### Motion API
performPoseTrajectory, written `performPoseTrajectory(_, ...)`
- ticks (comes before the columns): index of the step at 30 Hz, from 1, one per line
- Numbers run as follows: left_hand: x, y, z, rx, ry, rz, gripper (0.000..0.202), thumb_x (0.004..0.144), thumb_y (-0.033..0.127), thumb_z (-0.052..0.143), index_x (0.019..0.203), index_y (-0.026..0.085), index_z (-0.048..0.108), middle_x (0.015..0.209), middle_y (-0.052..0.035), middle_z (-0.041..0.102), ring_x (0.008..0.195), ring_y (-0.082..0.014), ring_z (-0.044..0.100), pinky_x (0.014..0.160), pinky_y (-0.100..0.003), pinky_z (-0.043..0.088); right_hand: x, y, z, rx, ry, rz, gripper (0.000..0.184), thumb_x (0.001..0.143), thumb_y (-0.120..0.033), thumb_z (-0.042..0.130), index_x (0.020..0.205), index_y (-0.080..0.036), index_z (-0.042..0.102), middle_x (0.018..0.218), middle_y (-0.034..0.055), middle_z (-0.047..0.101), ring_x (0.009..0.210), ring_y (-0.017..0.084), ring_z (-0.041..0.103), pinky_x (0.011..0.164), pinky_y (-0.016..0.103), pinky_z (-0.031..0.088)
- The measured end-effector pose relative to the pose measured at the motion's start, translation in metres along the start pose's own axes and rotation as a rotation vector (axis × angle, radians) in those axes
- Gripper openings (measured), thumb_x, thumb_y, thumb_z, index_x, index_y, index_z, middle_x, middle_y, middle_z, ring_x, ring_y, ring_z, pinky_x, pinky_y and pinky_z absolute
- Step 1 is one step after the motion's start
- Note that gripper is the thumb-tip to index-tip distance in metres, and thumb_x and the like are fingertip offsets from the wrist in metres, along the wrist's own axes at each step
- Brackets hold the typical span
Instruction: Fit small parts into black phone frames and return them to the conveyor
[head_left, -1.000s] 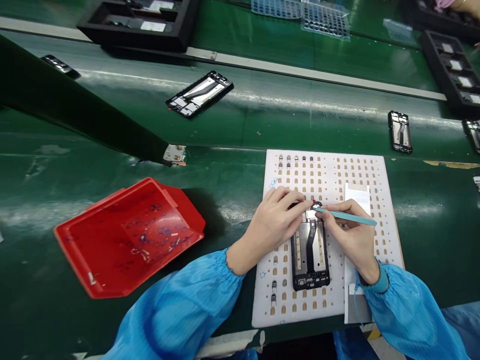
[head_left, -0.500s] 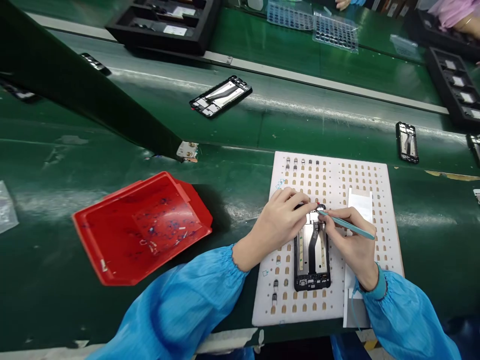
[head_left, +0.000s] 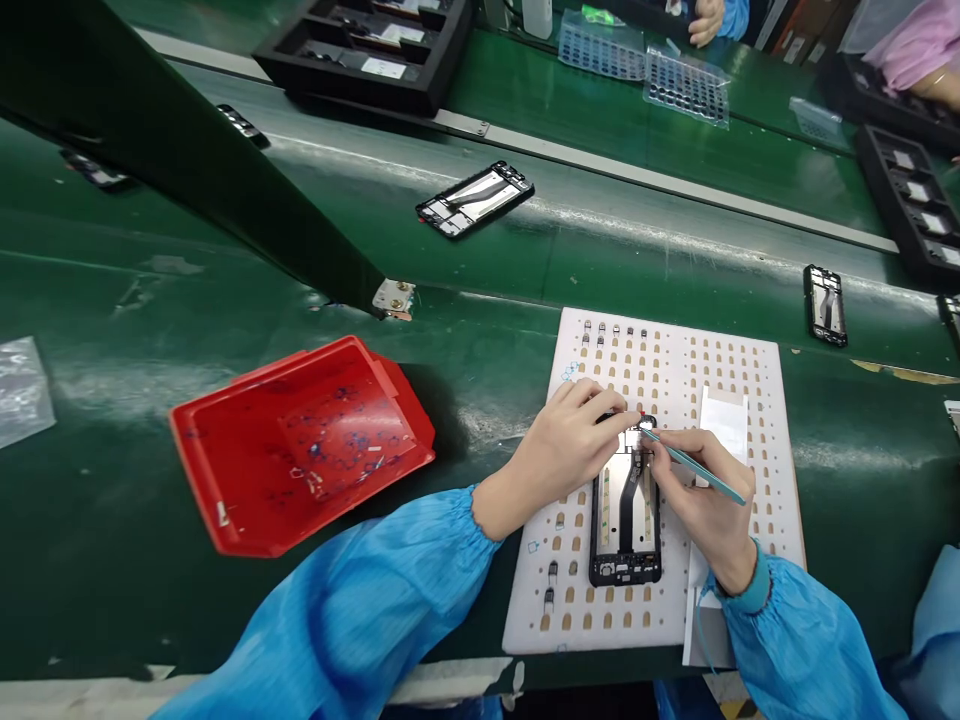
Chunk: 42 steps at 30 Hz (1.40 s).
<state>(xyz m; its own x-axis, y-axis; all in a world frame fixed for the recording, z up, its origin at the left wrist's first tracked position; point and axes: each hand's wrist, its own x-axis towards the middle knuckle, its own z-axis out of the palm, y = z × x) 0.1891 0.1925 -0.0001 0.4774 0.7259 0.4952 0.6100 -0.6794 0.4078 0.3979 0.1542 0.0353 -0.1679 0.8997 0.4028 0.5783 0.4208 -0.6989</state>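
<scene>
The phone frame (head_left: 625, 520) lies on the white perforated tray (head_left: 750, 380), itself on the green table (head_left: 150, 560). The frame's long axis runs away from the person, top end farthest. Both hands meet at that top end. The left hand (head_left: 566, 450) comes in from the left, fingers curled and pressed down on the upper left corner, steadying it. The right hand (head_left: 694, 495) comes in from the right, pinching a slim teal tool (head_left: 694, 468) pen-fashion; the tip points left and touches the frame's top edge, just beside the left fingertips. The right hand is marginally nearer the contact point. A red bin (head_left: 300, 445) sits well apart to the left.
</scene>
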Motion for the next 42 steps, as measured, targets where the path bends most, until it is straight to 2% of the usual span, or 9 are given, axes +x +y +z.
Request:
performPoseTrajectory(5, 0.0006, 0.001, -0.0011, 0.014, -0.002, 0.001, 0.027, 0.103, 0.007, 0.052, 0.118, 0.018, 0.071, 0.109, -0.0071, 0.073, 0.096, -0.0232, 0.058, 0.082, -0.038, 0.053, -0.0016, -0.0013, 0.0017, -0.045, -0.001, -0.108, 0.025, 0.1, -0.007, 0.069, 0.113, -0.028, 0.073, 0.101, 0.0044, 0.081, 0.095, 0.026, 0.082, 0.083, 0.039, 0.072)
performPoseTrajectory(16, 0.0012, 0.0013, -0.0013, 0.018, -0.011, 0.003, 0.027, 0.102, 0.005, 0.054, 0.117, 0.018, 0.071, 0.108, -0.0071, 0.072, 0.096, -0.0233, 0.057, 0.083, -0.037, 0.051, -0.0063, 0.0009, 0.0029, -0.16, -0.074, -0.191, 0.027, 0.103, -0.005, 0.065, 0.12, -0.026, 0.067, 0.104, 0.0065, 0.081, 0.096, 0.024, 0.082, 0.08, 0.034, 0.072)
performPoseTrajectory(36, 0.0002, 0.0004, 0.0003, -0.004, -0.018, -0.011, 0.028, 0.1, 0.004, 0.055, 0.118, 0.018, 0.072, 0.107, -0.0067, 0.073, 0.096, -0.0231, 0.058, 0.083, -0.038, 0.053, -0.0058, 0.0024, 0.0026, -0.104, -0.069, -0.18, 0.026, 0.103, -0.006, 0.064, 0.118, -0.027, 0.07, 0.106, 0.0057, 0.082, 0.094, 0.024, 0.082, 0.078, 0.033, 0.071)
performPoseTrajectory(42, 0.0031, 0.0003, -0.0054, -0.152, -0.028, -0.092, 0.029, 0.104, 0.009, 0.052, 0.12, 0.021, 0.073, 0.11, -0.0059, 0.073, 0.101, -0.0228, 0.061, 0.09, -0.04, 0.054, -0.0038, 0.0011, 0.0056, -0.09, -0.048, -0.153, 0.024, 0.104, -0.008, 0.063, 0.117, -0.026, 0.07, 0.102, 0.0058, 0.082, 0.096, 0.025, 0.082, 0.082, 0.036, 0.072)
